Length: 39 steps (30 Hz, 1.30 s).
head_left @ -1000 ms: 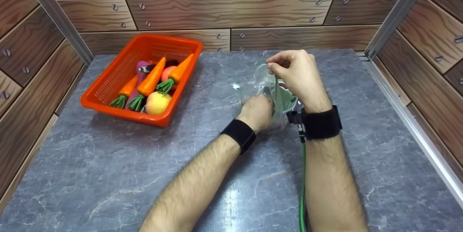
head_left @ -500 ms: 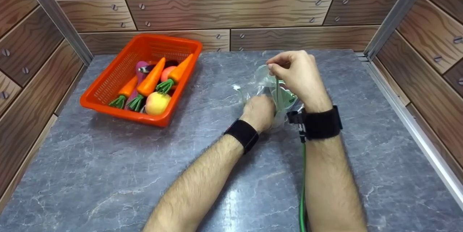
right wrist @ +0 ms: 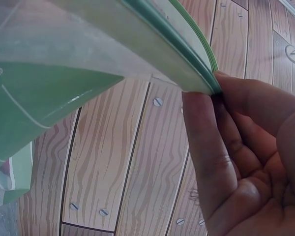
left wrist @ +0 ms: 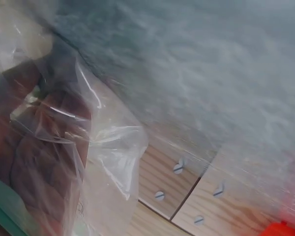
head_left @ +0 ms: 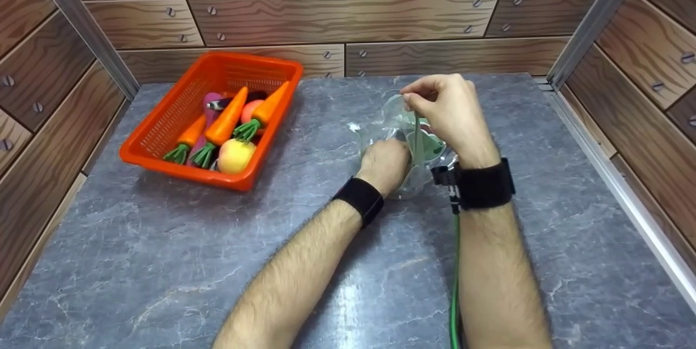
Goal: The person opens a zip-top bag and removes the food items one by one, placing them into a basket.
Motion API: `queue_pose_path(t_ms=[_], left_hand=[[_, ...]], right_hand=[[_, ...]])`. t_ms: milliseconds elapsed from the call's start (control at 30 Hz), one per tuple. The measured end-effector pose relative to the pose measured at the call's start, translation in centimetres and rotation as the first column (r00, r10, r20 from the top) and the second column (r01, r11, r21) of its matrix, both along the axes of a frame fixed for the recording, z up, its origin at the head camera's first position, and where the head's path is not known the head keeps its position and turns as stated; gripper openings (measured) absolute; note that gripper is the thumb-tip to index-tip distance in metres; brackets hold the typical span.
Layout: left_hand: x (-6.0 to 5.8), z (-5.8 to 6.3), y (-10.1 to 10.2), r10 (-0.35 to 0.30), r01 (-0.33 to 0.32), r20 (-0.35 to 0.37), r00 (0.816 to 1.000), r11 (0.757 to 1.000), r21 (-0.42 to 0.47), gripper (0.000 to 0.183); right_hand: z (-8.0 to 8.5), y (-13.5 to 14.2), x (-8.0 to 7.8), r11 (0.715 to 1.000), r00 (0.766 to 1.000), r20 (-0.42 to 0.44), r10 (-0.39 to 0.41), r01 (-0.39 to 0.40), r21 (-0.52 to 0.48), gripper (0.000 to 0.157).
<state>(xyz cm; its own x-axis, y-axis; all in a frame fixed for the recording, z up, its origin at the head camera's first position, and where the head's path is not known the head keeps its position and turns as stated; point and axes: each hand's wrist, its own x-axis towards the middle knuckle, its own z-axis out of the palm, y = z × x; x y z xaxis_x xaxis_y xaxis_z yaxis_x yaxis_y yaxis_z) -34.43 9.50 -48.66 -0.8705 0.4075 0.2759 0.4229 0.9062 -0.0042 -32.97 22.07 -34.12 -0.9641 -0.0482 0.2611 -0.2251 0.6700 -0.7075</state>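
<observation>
A clear zip-top bag (head_left: 428, 145) with green print lies toward the far side of the table, with both hands at it. My right hand (head_left: 450, 112) pinches the bag's upper edge between thumb and index finger. Seen from the right wrist, the green zip strip (right wrist: 182, 51) runs up to those fingertips. My left hand (head_left: 385, 163) reaches down among the bag's clear folds, its fingers hidden in the head view. In the left wrist view that hand (left wrist: 42, 162) shows dimly through crinkled film (left wrist: 113, 160); I cannot tell whether its fingers grip anything.
An orange basket (head_left: 163, 163) stands at the back left, holding carrots (head_left: 228, 118), a yellow-red apple (head_left: 236, 155), a dark eggplant (head_left: 218, 104) and other produce. A green cable (head_left: 454, 284) runs from the right wrist strap. Wood-patterned walls border the grey marbled table (head_left: 190, 262).
My left hand shifts slightly right, then back left, and the bag's folds move with it. My right hand keeps its pinch in nearly the same place.
</observation>
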Motion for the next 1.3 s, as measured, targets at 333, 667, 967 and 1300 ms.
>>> queue_pose_path(t_ms=[333,667,967,1300], left_hand=[[-2.1,-1.9,-0.2,0.023,-0.026,0.041,0.999,0.997,0.078,0.022],[0.5,2.9,-1.7,-0.017,0.009,0.058,0.998,0.991,0.137,0.02],[1.2,4.8,-3.5,-0.114,0.094,0.054,0.992,0.955,0.281,0.021],[2.0,6.3,-5.6,-0.161,0.14,0.041,0.986,0.938,0.317,0.017]], right_hand=[[0.1,0.1,0.0,0.999,0.999,-0.033,0.004,-0.002,0.034,0.016],[0.3,0.1,0.0,1.0,0.999,-0.044,-0.011,0.012,0.028,0.016],[0.3,0.0,0.0,0.999,0.998,-0.047,-0.033,0.034,0.01,0.018],[0.3,0.0,-0.1,0.998,0.995,-0.073,-0.061,0.06,-0.023,0.02]])
